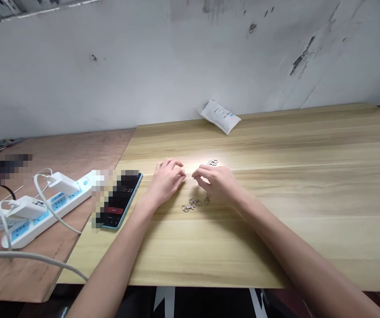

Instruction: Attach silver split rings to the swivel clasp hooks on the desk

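Note:
My left hand is over the table with thumb and forefinger pinched together. A thin bit of metal, seemingly a key ring, peeks out at its fingertips. Just across a small gap, my right hand also has its thumb and fingers drawn together; whatever they hold is too small to make out. Below the hands lie several silver key ring clasps, with another clasp close under my right wrist. More metal clasps sit in a little pile beyond my right hand.
A white plastic packet lies by the wall at the back of the wooden table. To the left is a phone with a lit screen. Past it, a white power strip holds plugged-in chargers and cables on a brown surface.

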### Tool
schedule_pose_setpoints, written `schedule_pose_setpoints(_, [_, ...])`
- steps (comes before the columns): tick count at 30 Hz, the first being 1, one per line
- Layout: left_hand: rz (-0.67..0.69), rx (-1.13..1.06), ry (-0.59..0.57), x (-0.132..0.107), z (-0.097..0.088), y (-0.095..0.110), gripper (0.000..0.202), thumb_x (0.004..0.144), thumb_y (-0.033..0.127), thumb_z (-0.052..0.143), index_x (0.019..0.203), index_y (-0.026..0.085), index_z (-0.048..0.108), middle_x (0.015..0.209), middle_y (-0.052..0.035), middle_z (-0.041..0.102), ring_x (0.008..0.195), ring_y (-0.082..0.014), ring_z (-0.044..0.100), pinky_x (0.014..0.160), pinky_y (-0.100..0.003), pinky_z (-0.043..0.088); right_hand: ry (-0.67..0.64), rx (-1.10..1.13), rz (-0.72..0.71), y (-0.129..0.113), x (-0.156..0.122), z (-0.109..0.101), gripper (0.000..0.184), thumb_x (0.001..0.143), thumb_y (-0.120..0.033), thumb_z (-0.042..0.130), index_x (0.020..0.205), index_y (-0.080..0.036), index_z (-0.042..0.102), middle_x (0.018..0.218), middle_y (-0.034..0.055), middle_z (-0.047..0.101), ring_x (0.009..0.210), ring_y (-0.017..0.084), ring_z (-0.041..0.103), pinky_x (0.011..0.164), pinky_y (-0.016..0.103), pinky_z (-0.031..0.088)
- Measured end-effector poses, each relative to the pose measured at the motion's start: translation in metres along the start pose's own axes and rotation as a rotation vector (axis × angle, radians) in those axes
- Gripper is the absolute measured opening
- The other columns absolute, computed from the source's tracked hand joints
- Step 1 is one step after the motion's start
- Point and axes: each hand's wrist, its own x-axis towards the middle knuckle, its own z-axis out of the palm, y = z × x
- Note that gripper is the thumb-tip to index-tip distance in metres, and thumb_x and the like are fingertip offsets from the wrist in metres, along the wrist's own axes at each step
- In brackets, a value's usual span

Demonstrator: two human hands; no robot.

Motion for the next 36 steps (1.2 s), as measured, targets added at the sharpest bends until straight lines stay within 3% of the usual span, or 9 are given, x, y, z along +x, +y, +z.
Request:
schedule_pose_setpoints(6, [0.097, -0.070, -0.027, -0.001, -0.014, 0.004, 0.012, 0.090, 0.022, 0.058, 0.093, 0.022, 0.069, 0.114, -0.0077, 0.061, 0.108, -0.0245, 0.055, 0.092, -0.045, 0.043, -0.063, -0.071, 0.101, 0.024, -0.002, -0.004, 0.022, 0.089, -0.018, 0.051, 0.093, -0.022, 0.072, 0.095, 0.0052, 0.068, 0.068, 0.015, 0.058, 0.057, 0.027, 0.030])
schedule_pose_setpoints(9, [0.167, -0.187, -0.145, -0.002, -0.017, 0.010, 0.014, 0.090, 0.024, 0.056, 0.095, 0.024, 0.070, 0.105, -0.0060, 0.061, 0.099, -0.0208, 0.059, 0.085, -0.038, 0.048, -0.045, -0.045, 0.163, 0.025, -0.001, -0.007, 0.024, 0.087, -0.016, 0.051, 0.096, -0.022, 0.072, 0.097, 0.0056, 0.068, 0.072, 0.016, 0.059, 0.059, 0.027, 0.033])
schedule_pose_setpoints(14, [0.144, -0.151, -0.146, -0.002, -0.013, 0.006, 0.014, 0.090, 0.021, 0.055, 0.088, 0.022, 0.070, 0.096, -0.0056, 0.063, 0.092, -0.0202, 0.060, 0.080, -0.036, 0.049, -0.050, -0.028, 0.219, 0.030, -0.001, -0.011, 0.022, 0.085, -0.016, 0.052, 0.090, -0.022, 0.073, 0.094, 0.0049, 0.068, 0.073, 0.016, 0.059, 0.059, 0.027, 0.034])
schedule_pose_setpoints(18, [0.116, -0.241, -0.172, -0.003, -0.014, 0.006, 0.014, 0.090, 0.022, 0.056, 0.090, 0.023, 0.070, 0.093, -0.0051, 0.063, 0.086, -0.0185, 0.061, 0.075, -0.033, 0.049, -0.001, -0.041, 0.313, 0.040, -0.002, -0.013, 0.022, 0.086, -0.019, 0.051, 0.086, -0.023, 0.073, 0.091, 0.0037, 0.068, 0.070, 0.016, 0.058, 0.061, 0.028, 0.036])
schedule_pose_setpoints(22, [0.115, -0.374, -0.302, -0.004, -0.019, 0.018, 0.010, 0.085, 0.027, 0.064, 0.093, 0.025, 0.071, 0.087, -0.0026, 0.064, 0.076, -0.0161, 0.061, 0.068, -0.030, 0.048, 0.038, -0.127, 0.326, 0.048, -0.001, -0.009, 0.032, 0.090, -0.021, 0.044, 0.107, -0.021, 0.070, 0.109, 0.0094, 0.066, 0.098, 0.024, 0.058, 0.077, 0.034, 0.043])
schedule_pose_setpoints(26, [0.153, -0.380, -0.378, -0.004, -0.020, 0.025, 0.007, 0.083, 0.030, 0.068, 0.084, 0.024, 0.072, 0.081, -0.0014, 0.064, 0.072, -0.0160, 0.060, 0.067, -0.031, 0.048, -0.046, -0.214, 0.340, 0.049, 0.002, 0.000, 0.042, 0.096, -0.027, 0.033, 0.127, -0.019, 0.061, 0.139, 0.0153, 0.051, 0.128, 0.031, 0.044, 0.101, 0.048, 0.036])
schedule_pose_setpoints(29, [0.126, -0.335, -0.329, -0.003, -0.016, 0.023, 0.013, 0.088, 0.033, 0.062, 0.090, 0.024, 0.071, 0.087, -0.0025, 0.064, 0.074, -0.0158, 0.061, 0.068, -0.031, 0.048, -0.123, -0.237, 0.355, 0.047, 0.004, 0.003, 0.044, 0.098, -0.029, 0.029, 0.130, -0.019, 0.058, 0.147, 0.0167, 0.042, 0.138, 0.031, 0.034, 0.109, 0.052, 0.028])
schedule_pose_setpoints(33, [0.071, -0.135, -0.122, -0.001, -0.006, 0.023, 0.021, 0.093, 0.030, 0.054, 0.105, 0.021, 0.068, 0.108, -0.0087, 0.063, 0.094, -0.0216, 0.060, 0.077, -0.036, 0.050, -0.171, -0.248, 0.350, 0.043, 0.006, 0.006, 0.046, 0.098, -0.029, 0.028, 0.133, -0.018, 0.055, 0.149, 0.0177, 0.039, 0.142, 0.032, 0.029, 0.112, 0.054, 0.024])
schedule_pose_setpoints(36, [0.163, 0.011, -0.141, 0.001, 0.003, 0.030, 0.026, 0.097, 0.024, 0.043, 0.107, 0.018, 0.067, 0.113, -0.0088, 0.065, 0.102, -0.0233, 0.056, 0.089, -0.040, 0.047, -0.182, -0.226, 0.326, 0.039, 0.010, 0.010, 0.047, 0.097, -0.029, 0.028, 0.135, -0.019, 0.054, 0.149, 0.0166, 0.040, 0.142, 0.032, 0.027, 0.113, 0.055, 0.021])
